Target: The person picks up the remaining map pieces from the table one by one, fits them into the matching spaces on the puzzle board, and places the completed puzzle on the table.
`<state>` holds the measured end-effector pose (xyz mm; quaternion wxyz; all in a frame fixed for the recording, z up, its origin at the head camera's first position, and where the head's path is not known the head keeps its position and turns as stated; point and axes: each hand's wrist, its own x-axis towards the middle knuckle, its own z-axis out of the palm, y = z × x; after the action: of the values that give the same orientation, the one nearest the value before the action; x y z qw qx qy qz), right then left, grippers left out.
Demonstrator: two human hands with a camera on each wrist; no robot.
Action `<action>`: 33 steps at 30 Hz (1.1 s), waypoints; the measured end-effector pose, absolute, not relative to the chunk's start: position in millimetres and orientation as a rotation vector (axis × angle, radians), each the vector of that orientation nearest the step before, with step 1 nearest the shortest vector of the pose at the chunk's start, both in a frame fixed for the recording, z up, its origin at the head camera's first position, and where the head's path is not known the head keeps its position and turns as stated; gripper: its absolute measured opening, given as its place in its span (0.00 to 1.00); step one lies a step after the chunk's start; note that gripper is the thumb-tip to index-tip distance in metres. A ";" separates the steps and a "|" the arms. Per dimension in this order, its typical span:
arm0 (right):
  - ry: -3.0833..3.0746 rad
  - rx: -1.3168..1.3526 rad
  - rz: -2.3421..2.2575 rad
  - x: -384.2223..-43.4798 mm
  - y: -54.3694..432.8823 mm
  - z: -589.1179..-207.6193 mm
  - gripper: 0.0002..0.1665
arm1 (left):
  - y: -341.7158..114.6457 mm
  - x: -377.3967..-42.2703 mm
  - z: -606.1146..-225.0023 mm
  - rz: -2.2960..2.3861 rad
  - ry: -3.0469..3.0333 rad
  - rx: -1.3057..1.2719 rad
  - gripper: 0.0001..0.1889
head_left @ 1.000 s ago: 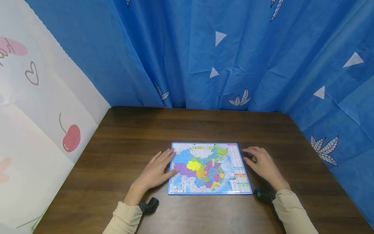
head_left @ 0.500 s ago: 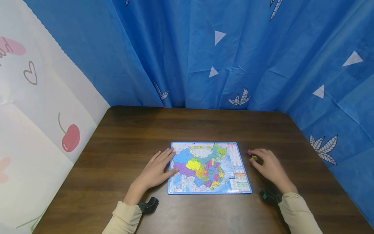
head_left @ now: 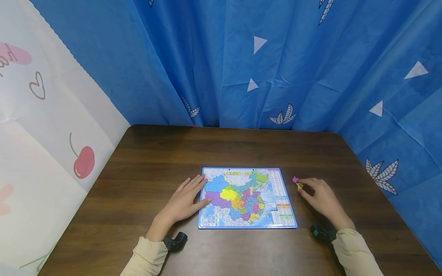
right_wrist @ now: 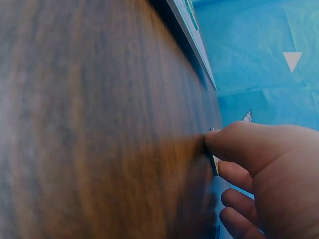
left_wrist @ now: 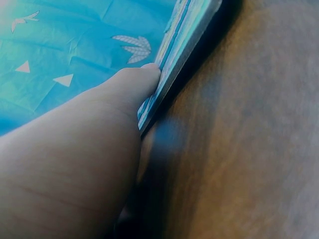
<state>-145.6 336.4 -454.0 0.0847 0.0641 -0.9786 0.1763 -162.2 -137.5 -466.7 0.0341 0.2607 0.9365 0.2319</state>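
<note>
A puzzle board [head_left: 214, 222] printed with a colourful map of China lies flat on the table. My left hand [head_left: 184, 199] rests on its left edge, fingers straight and spread, thumb over the purple region. In the left wrist view, the thumb [left_wrist: 142, 79] lies over the board's edge. Right of the board, my right hand [head_left: 319, 195] pinches a small yellow puzzle piece [head_left: 299, 185] between thumb and index finger. The right wrist view shows a thin edge of that piece [right_wrist: 215, 164] by the thumb. A pink puzzle piece [head_left: 295, 179] lies just beyond the fingertips.
The brown wooden table [head_left: 165, 149] extends around the board. Blue curtain [head_left: 207, 69] hangs behind and to the right, and a white printed cloth [head_left: 62, 115] at the left. Each wrist wears a black camera mount, seen beside the left wrist [head_left: 177, 242].
My right hand has drawn away from the board's right edge, to the right, and its fingers have closed on the yellow piece. The pink piece has come into view. The left hand stays still.
</note>
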 end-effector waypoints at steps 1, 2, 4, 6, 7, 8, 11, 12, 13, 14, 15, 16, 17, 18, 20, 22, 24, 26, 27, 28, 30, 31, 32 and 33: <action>-2.919 0.192 0.526 -145.4 336.4 -454.2 0.22 | -137.6 -162.3 -466.8 0.710 2.881 0.801 0.41; -2.919 0.192 0.527 -145.0 336.3 -454.2 0.22 | -137.5 -162.4 -467.0 0.707 2.882 0.801 0.41; -2.916 0.195 0.531 -144.5 335.8 -453.9 0.22 | -137.5 -162.6 -467.3 0.703 2.883 0.799 0.41; -2.908 0.207 0.532 -144.3 334.9 -453.3 0.22 | -137.4 -162.8 -467.4 0.697 2.884 0.795 0.41; -2.904 0.212 0.535 -144.4 334.2 -452.8 0.22 | -137.3 -162.9 -467.4 0.694 2.884 0.792 0.41; -2.898 0.220 0.539 -144.7 333.5 -452.4 0.22 | -137.3 -162.8 -467.4 0.694 2.884 0.791 0.41; -2.872 0.242 0.550 -146.0 331.6 -451.8 0.21 | -137.5 -162.5 -467.1 0.694 2.882 0.787 0.41; -2.861 0.252 0.555 -146.4 330.7 -451.7 0.21 | -137.5 -162.4 -467.0 0.695 2.882 0.788 0.41; -2.850 0.263 0.560 -147.0 329.9 -451.5 0.20 | -137.5 -162.3 -467.0 0.696 2.882 0.789 0.41; -2.840 0.272 0.565 -147.4 329.0 -451.5 0.20 | -137.4 -162.2 -467.0 0.698 2.881 0.791 0.41; -2.832 0.279 0.570 -147.9 328.1 -451.2 0.20 | -137.4 -162.2 -466.9 0.701 2.881 0.793 0.41; -2.828 0.284 0.577 -148.2 327.0 -450.8 0.20 | -137.3 -162.1 -466.9 0.702 2.881 0.795 0.41; -2.826 0.287 0.581 -148.6 325.8 -450.3 0.20 | -137.2 -162.1 -467.0 0.703 2.882 0.798 0.41; -2.828 0.290 0.584 -148.9 324.7 -449.6 0.20 | -137.1 -162.2 -467.1 0.705 2.883 0.799 0.41; -2.839 0.284 0.595 -149.4 321.7 -447.7 0.20 | -137.0 -162.1 -467.3 0.708 2.882 0.799 0.41; -2.856 0.275 0.599 -149.9 318.6 -445.6 0.21 | -137.1 -162.0 -467.4 0.708 2.883 0.796 0.41; -2.873 0.269 0.604 -150.7 315.5 -443.8 0.21 | -136.9 -162.1 -467.5 0.709 2.884 0.794 0.41; -2.887 0.261 0.607 -151.3 312.4 -442.5 0.21 | -136.8 -162.0 -467.4 0.709 2.884 0.793 0.41; -2.894 0.257 0.606 -151.7 311.0 -442.2 0.21 | -136.8 -162.0 -467.2 0.710 2.883 0.792 0.41; -2.900 0.256 0.609 -152.1 309.5 -441.7 0.21 | -136.7 -162.0 -467.2 0.710 2.882 0.792 0.41; -2.907 0.252 0.614 -153.0 306.8 -441.1 0.21 | -136.8 -161.9 -466.8 0.711 2.880 0.792 0.41; -2.910 0.248 0.618 -153.4 305.5 -440.8 0.21 | -136.9 -161.9 -466.6 0.709 2.880 0.793 0.41; -2.912 0.246 0.624 -153.9 304.2 -440.5 0.21 | -137.0 -161.9 -466.4 0.709 2.880 0.794 0.41; -2.914 0.245 0.629 -154.2 302.9 -440.0 0.21 | -137.1 -162.0 -466.2 0.708 2.881 0.796 0.41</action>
<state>-154.2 302.9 -440.0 0.0754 0.0816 -0.9715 0.2096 -162.0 -137.1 -466.2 0.0351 0.2591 0.9373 0.2303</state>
